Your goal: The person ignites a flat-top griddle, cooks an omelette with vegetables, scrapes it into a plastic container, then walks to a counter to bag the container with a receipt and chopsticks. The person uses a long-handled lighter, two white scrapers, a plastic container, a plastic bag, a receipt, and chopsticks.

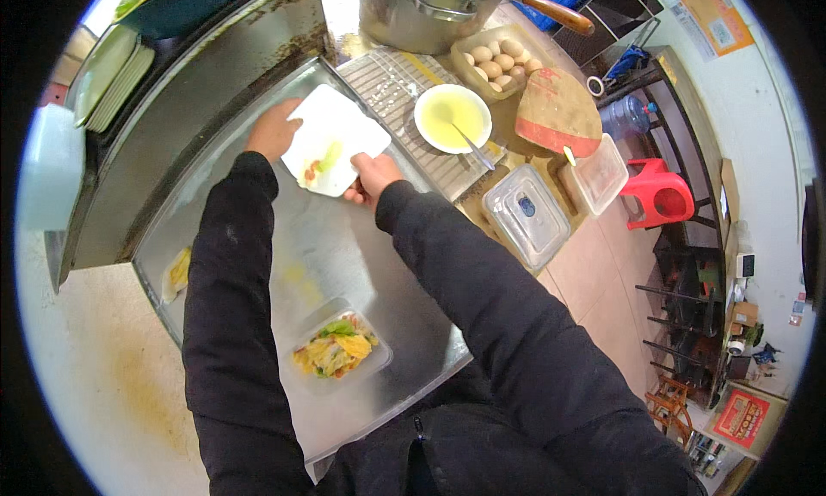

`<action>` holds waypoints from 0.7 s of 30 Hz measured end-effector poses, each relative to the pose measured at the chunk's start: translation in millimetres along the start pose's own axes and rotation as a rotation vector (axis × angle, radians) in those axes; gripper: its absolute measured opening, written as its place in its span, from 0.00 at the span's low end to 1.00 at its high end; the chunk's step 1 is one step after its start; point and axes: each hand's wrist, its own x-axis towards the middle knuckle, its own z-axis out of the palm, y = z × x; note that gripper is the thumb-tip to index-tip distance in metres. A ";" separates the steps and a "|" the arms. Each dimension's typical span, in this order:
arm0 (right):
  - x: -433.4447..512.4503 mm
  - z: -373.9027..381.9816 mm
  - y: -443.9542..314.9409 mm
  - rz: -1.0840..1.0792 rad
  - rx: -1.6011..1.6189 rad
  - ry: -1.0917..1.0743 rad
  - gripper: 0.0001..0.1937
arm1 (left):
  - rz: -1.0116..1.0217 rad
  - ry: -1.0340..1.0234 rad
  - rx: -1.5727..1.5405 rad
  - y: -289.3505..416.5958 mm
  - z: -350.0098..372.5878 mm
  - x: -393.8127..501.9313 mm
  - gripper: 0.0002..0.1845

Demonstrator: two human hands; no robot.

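A white takeaway container [342,131], with a green leaf and reddish food scraps [321,165] on its near part, is held between my hands over a steel worktop [374,264]. My left hand [276,128] grips its left edge, thumb on top. At the lower right corner my right hand [373,177] pinches the rim, its fingers partly tucked beneath. Closer to my body, a clear plastic box [382,360] holds yellow egg-like food and green leaf [335,347]. More yellow food in clear packaging [177,275] lies at the left edge, partly covered by my sleeve.
Right of the worktop stand a white bowl of yellow liquid [445,118] with a spoon [476,149], a tub of eggs [500,63], a brown board [558,112] and a lidded clear box [526,215]. A large metal pot [419,18] stands behind. Stacked plates [113,76] sit upper left.
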 end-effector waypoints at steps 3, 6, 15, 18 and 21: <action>-33.6 1.6 10.1 0.079 -0.100 -0.054 0.11 | -0.055 -0.006 -0.056 12.3 -14.3 -47.3 0.19; -93.0 4.7 35.8 0.040 -0.125 -0.138 0.14 | 0.056 -0.014 -0.135 17.3 -31.5 -112.4 0.19; -256.5 44.1 162.3 0.051 -0.160 -0.158 0.15 | 0.161 -0.051 -0.165 17.3 -41.9 -297.8 0.16; -252.8 55.9 188.9 0.023 -0.108 -0.048 0.14 | 0.144 -0.091 -0.046 18.1 -23.9 -321.9 0.16; -246.3 52.8 197.6 0.020 -0.083 0.011 0.14 | 0.185 0.045 -0.085 15.4 -27.0 -334.3 0.16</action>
